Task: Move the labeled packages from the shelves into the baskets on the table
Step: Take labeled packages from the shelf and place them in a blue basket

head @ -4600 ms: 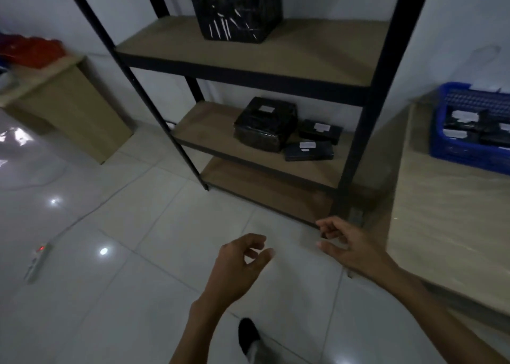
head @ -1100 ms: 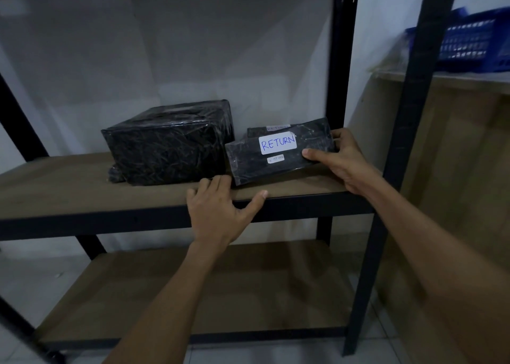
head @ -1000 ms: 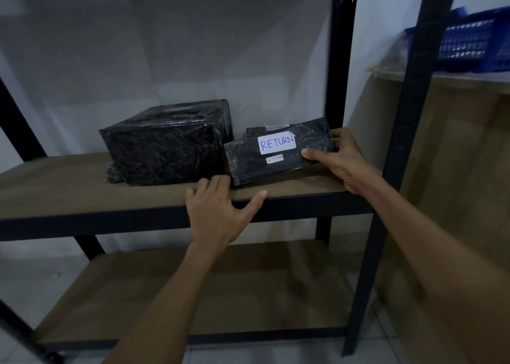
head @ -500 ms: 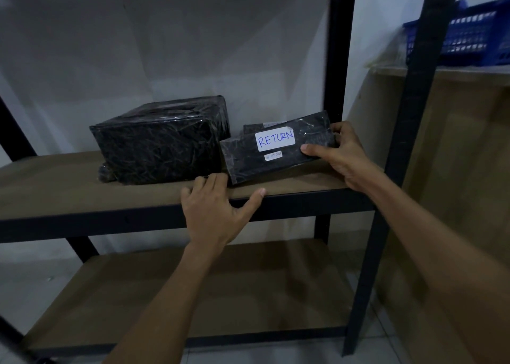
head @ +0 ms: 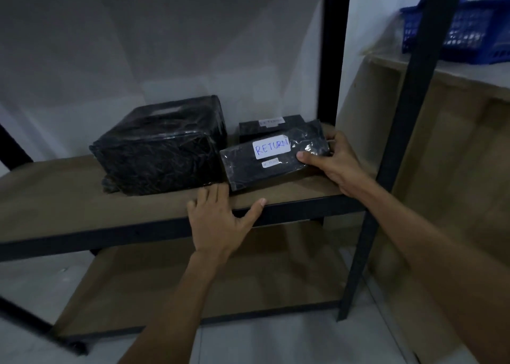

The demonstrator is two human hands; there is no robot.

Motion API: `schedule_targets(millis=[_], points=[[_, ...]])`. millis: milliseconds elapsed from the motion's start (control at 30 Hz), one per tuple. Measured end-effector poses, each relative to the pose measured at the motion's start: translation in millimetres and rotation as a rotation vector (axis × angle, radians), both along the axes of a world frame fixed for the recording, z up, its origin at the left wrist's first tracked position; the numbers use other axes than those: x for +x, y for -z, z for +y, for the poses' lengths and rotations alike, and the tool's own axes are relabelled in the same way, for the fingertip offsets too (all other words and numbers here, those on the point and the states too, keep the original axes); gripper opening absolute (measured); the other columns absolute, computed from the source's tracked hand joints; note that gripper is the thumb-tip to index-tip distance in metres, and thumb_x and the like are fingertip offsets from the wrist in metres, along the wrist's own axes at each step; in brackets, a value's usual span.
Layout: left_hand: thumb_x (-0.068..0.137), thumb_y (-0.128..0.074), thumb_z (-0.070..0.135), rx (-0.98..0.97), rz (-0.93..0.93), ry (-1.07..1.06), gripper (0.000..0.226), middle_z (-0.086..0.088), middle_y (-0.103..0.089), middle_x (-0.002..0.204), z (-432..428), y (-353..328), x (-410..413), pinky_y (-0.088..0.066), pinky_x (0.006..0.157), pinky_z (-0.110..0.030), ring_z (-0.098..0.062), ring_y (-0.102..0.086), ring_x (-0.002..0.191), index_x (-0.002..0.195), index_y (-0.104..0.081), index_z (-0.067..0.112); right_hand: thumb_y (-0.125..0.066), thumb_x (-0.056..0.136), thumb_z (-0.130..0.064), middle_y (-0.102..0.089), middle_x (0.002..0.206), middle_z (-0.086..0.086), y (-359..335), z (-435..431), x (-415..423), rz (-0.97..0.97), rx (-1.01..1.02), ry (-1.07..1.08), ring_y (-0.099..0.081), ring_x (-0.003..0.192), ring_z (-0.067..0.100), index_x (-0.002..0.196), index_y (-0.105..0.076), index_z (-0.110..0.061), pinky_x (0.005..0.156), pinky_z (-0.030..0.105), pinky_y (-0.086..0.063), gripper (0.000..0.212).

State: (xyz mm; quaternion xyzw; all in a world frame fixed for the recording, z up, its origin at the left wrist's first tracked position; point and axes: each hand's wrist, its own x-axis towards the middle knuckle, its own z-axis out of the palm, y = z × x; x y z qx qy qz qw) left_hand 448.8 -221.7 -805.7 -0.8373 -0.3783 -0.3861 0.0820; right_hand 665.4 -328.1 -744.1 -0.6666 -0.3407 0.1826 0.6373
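A flat black wrapped package (head: 248,166) with a white label reading RETURN stands tilted on its long edge on the middle shelf (head: 55,198). My right hand (head: 331,162) grips its right end, thumb on the front face. Behind it lies a second flat black package (head: 271,126) with a white label. Left of both sits a large black wrapped box (head: 162,148). My left hand (head: 220,220) rests flat on the shelf's front edge, fingers spread, holding nothing. A blue basket (head: 463,29) stands on the table at upper right.
Black metal uprights (head: 331,60) of the rack stand right of the packages, one (head: 414,101) between me and the wooden table (head: 455,143). The bottom shelf (head: 220,286) lies below. White tiled floor shows underneath.
Since 4.6 s ago I have come down close to the middle shelf and my right hand has taken the RETURN package. In the last second the view shifted slightly; the package stays tilted in my grip.
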Motion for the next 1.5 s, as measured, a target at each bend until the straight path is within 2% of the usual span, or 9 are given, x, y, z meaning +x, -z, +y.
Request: schedule_targets(millis=[133, 233, 367, 500, 600, 967, 1100, 1200, 1500], points=[[0.075, -0.043, 0.078, -0.504, 0.152, 0.155, 0.075, -0.002, -0.062, 0.118, -4, -39, -18, -0.042, 0.089, -0.037, -0.024, -0.052, 0.111, 0.118, -0.056, 0.018, -0.083, 0.068, -0.022, -0.060, 0.108, -0.004, -31, -18, -25, 0.231, -0.077, -0.014, -0.063, 0.086, 0.003, 0.119, -0.045, -0.017, 0.067, 0.014, -0.051, 0.064], [0.078, -0.071, 0.048, -0.841, 0.096, 0.253, 0.054, -0.001, -0.064, 0.117, -16, -81, -41, -0.046, 0.085, -0.027, -0.021, -0.059, 0.108, 0.121, -0.055, 0.018, -0.081, 0.068, -0.018, -0.066, 0.102, -0.002, -61, -39, -49, 0.402, -0.123, -0.053, -0.067, 0.084, 0.010, 0.108, -0.049, -0.017, 0.057, 0.020, -0.055, 0.050], [0.077, -0.078, 0.025, -0.911, -0.006, 0.270, 0.048, 0.009, -0.059, 0.113, -64, -145, -79, -0.040, 0.083, -0.019, -0.008, -0.054, 0.102, 0.119, -0.058, 0.016, -0.082, 0.068, -0.014, -0.068, 0.101, 0.006, -104, -81, -82, 0.610, -0.151, -0.045, -0.067, 0.078, 0.020, 0.111, -0.048, -0.010, 0.052, 0.027, -0.053, 0.056], [0.079, -0.077, 0.029, -1.032, 0.022, 0.151, 0.039, 0.005, -0.065, 0.103, -118, -210, -116, -0.046, 0.081, -0.025, -0.010, -0.059, 0.095, 0.111, -0.061, 0.014, -0.079, 0.070, -0.012, -0.065, 0.089, 0.002, -154, -145, -111, 0.766, -0.144, 0.021, -0.063, 0.065, 0.014, 0.101, -0.049, -0.015, 0.049, 0.024, -0.050, 0.044], [0.081, -0.075, 0.024, -1.141, 0.021, 0.189, 0.022, 0.007, -0.070, 0.093, -164, -260, -142, -0.054, 0.082, -0.031, -0.005, -0.063, 0.085, 0.100, -0.065, 0.016, -0.080, 0.069, -0.014, -0.065, 0.093, 0.003, -193, -206, -132, 0.804, -0.167, 0.077, -0.063, 0.073, 0.017, 0.101, -0.051, -0.016, 0.053, 0.029, -0.049, 0.043], [0.081, -0.073, 0.032, -1.120, -0.008, 0.272, 0.025, 0.018, -0.064, 0.102, -328, -395, -200, -0.044, 0.076, -0.013, 0.001, -0.059, 0.091, 0.104, -0.066, 0.026, -0.083, 0.041, -0.034, -0.065, 0.093, 0.005, -306, -408, -181, 0.739, -0.115, 0.208, -0.060, 0.075, 0.018, 0.113, -0.051, -0.014, 0.056, 0.028, -0.043, 0.081], [0.080, -0.073, 0.033, -1.085, -0.011, 0.369, 0.027, 0.020, -0.062, 0.103, -378, -411, -186, -0.041, 0.075, -0.008, 0.003, -0.057, 0.093, 0.105, -0.064, 0.028, -0.077, 0.054, -0.022, -0.065, 0.091, 0.004, -322, -468, -186, 0.738, -0.074, 0.253, -0.060, 0.073, 0.017, 0.100, -0.052, -0.018, 0.058, 0.029, -0.042, 0.052], [0.080, -0.073, 0.034, -1.083, 0.011, 0.432, 0.027, 0.020, -0.062, 0.102, -412, -421, -164, -0.040, 0.071, -0.003, 0.006, -0.056, 0.093, 0.105, -0.062, 0.029, -0.074, 0.058, -0.022, -0.066, 0.093, 0.004, -329, -513, -177, 0.741, -0.067, 0.306, -0.061, 0.074, 0.017, 0.103, -0.051, -0.018, 0.061, 0.030, -0.042, 0.051], [0.082, -0.070, 0.035, -1.107, 0.153, 0.557, 0.028, 0.012, -0.064, 0.105, -502, -420, -34, -0.045, 0.076, -0.017, -0.004, -0.059, 0.094, 0.108, -0.064, 0.026, -0.081, 0.055, -0.018, -0.063, 0.105, 0.009, -329, -631, -79, 0.741, -0.037, 0.408, -0.059, 0.085, 0.021, 0.117, -0.050, -0.013, 0.063, 0.031, -0.045, 0.069]])
